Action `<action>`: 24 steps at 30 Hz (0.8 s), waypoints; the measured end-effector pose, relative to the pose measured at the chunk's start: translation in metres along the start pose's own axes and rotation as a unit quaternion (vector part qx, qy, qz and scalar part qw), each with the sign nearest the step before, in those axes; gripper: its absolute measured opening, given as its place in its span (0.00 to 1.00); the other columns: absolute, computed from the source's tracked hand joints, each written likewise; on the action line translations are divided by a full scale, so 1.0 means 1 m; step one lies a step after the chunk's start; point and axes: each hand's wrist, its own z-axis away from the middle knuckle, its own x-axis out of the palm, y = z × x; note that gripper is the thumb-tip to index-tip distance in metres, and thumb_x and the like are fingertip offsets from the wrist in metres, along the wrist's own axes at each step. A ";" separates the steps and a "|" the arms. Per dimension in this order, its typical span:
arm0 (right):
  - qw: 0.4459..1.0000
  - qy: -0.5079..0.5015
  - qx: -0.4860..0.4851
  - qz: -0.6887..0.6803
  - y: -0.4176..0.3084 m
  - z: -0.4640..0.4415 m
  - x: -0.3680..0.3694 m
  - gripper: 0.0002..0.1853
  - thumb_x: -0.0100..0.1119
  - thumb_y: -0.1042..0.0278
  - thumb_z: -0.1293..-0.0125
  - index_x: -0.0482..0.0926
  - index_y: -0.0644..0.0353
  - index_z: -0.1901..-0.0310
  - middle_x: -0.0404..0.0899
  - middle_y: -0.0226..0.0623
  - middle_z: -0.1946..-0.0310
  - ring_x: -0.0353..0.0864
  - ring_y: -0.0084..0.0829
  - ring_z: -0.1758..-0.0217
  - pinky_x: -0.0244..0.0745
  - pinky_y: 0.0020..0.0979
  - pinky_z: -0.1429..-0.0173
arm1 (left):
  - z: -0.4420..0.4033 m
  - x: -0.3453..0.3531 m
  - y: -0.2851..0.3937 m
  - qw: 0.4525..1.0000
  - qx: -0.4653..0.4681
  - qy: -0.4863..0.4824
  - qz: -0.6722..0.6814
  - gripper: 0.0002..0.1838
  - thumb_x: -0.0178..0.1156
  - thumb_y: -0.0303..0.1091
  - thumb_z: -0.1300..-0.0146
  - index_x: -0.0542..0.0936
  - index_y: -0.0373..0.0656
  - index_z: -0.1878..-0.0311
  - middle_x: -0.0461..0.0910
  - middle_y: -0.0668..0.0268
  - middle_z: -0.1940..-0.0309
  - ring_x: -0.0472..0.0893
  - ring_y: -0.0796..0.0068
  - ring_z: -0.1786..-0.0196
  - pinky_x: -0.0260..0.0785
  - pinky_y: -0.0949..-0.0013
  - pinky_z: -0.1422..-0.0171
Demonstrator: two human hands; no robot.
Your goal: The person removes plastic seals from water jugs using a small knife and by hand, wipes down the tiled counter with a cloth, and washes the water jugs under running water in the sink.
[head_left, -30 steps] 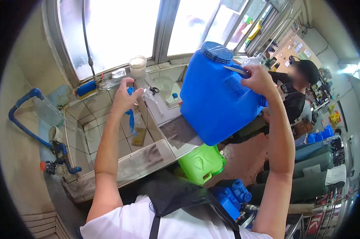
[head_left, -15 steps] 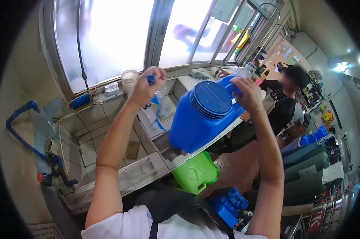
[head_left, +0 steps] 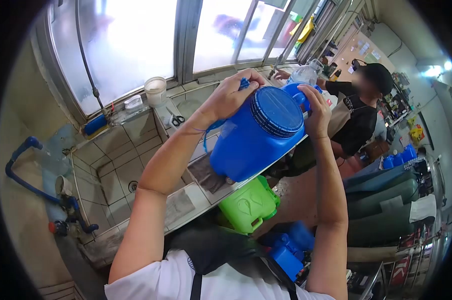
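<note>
A big blue water container [head_left: 246,150] with a wide ribbed screw lid [head_left: 281,107] stands upright on the tiled counter edge. My left hand [head_left: 233,97] is closed on a crumpled blue plastic strip [head_left: 244,84], beside the lid's left rim. A loose blue end hangs below the wrist, against the container's side. My right hand [head_left: 317,110] is on the far right of the container, fingers curled over its blue raised part next to the lid. The palm side of that grip is hidden.
Left of the container are a tiled sink [head_left: 121,175], scissors [head_left: 177,120] and a white tub [head_left: 156,91]. A green jerrycan [head_left: 251,205] and another blue container [head_left: 288,255] stand below. A co-worker [head_left: 358,110] stands at right by a clear bottle [head_left: 303,75].
My left hand has moved right and down with the blue strip, from over the sink to the lid's rim. My right hand stays beside the lid. The view has shifted slightly.
</note>
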 end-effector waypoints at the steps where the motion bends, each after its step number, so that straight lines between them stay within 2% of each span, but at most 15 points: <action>1: 1.000 0.007 -0.008 0.003 0.001 0.000 0.000 0.22 0.65 0.78 0.45 0.82 0.56 0.45 0.84 0.40 0.46 0.84 0.45 0.43 0.79 0.38 0.42 | 0.000 0.001 0.003 0.999 0.007 0.027 -0.043 0.15 0.49 0.38 0.23 0.80 0.39 0.48 0.82 0.60 0.54 0.80 0.69 0.48 0.70 0.68 0.38; 8: 1.000 0.007 0.004 0.019 0.001 0.000 0.000 0.22 0.67 0.76 0.48 0.82 0.56 0.48 0.84 0.40 0.49 0.85 0.45 0.47 0.80 0.38 0.46 | -0.005 0.006 0.004 0.997 0.017 0.034 -0.064 0.14 0.50 0.38 0.24 0.79 0.38 0.52 0.82 0.61 0.56 0.79 0.70 0.51 0.70 0.68 0.41; 12: 1.000 -0.003 0.004 0.031 0.000 -0.002 0.000 0.20 0.66 0.76 0.47 0.82 0.57 0.49 0.84 0.40 0.49 0.85 0.46 0.47 0.80 0.38 0.45 | -0.005 0.012 0.002 0.999 -0.009 0.041 -0.034 0.15 0.49 0.38 0.25 0.78 0.36 0.55 0.81 0.60 0.59 0.79 0.70 0.53 0.70 0.68 0.44; 14: 0.999 0.023 -0.013 0.037 0.002 -0.003 0.002 0.17 0.66 0.67 0.44 0.81 0.53 0.51 0.85 0.34 0.50 0.85 0.43 0.52 0.79 0.39 0.49 | -0.003 0.013 0.000 0.998 -0.012 0.048 -0.024 0.15 0.49 0.38 0.25 0.78 0.35 0.56 0.80 0.60 0.60 0.79 0.69 0.54 0.70 0.68 0.45; 17: 0.999 0.029 -0.014 0.038 0.003 -0.002 0.002 0.17 0.66 0.67 0.44 0.81 0.53 0.51 0.85 0.34 0.51 0.85 0.44 0.52 0.79 0.39 0.49 | -0.003 0.014 -0.001 0.997 0.005 0.045 -0.065 0.15 0.48 0.38 0.25 0.77 0.34 0.57 0.79 0.59 0.62 0.79 0.67 0.57 0.70 0.68 0.46; 18: 0.999 0.030 -0.015 0.038 0.002 -0.001 0.002 0.17 0.66 0.67 0.44 0.81 0.53 0.51 0.85 0.34 0.51 0.85 0.44 0.52 0.79 0.39 0.49 | -0.002 0.015 -0.005 0.997 0.018 0.052 -0.051 0.15 0.50 0.39 0.26 0.77 0.35 0.59 0.80 0.56 0.65 0.80 0.65 0.59 0.70 0.65 0.48; 20: 0.999 0.010 0.001 0.042 -0.001 -0.001 0.001 0.18 0.64 0.74 0.43 0.81 0.56 0.49 0.85 0.40 0.49 0.86 0.47 0.46 0.80 0.38 0.43 | -0.004 0.015 -0.009 0.997 0.037 0.058 -0.040 0.14 0.52 0.40 0.27 0.78 0.36 0.60 0.80 0.53 0.68 0.81 0.62 0.61 0.70 0.62 0.49; 22: 0.999 0.006 0.000 0.039 -0.001 -0.003 0.001 0.18 0.64 0.73 0.43 0.81 0.56 0.48 0.85 0.40 0.48 0.86 0.47 0.46 0.80 0.38 0.43 | -0.002 0.016 -0.006 0.994 0.038 0.080 -0.057 0.15 0.52 0.40 0.28 0.76 0.36 0.62 0.79 0.51 0.69 0.78 0.54 0.64 0.70 0.60 0.52; 23: 0.999 -0.001 0.002 0.036 -0.001 -0.003 0.001 0.19 0.65 0.73 0.43 0.81 0.56 0.48 0.84 0.40 0.48 0.86 0.47 0.46 0.80 0.38 0.43 | 0.000 0.015 -0.004 0.994 0.041 0.080 -0.058 0.15 0.52 0.40 0.28 0.76 0.36 0.62 0.79 0.51 0.69 0.78 0.54 0.64 0.70 0.60 0.52; 24: 0.999 -0.006 0.002 0.031 0.000 -0.004 0.001 0.19 0.66 0.72 0.43 0.81 0.55 0.48 0.84 0.40 0.48 0.86 0.47 0.46 0.80 0.38 0.43 | 0.001 0.013 0.006 0.993 0.006 0.063 -0.097 0.14 0.49 0.36 0.27 0.74 0.34 0.63 0.77 0.51 0.67 0.78 0.55 0.64 0.69 0.61 0.53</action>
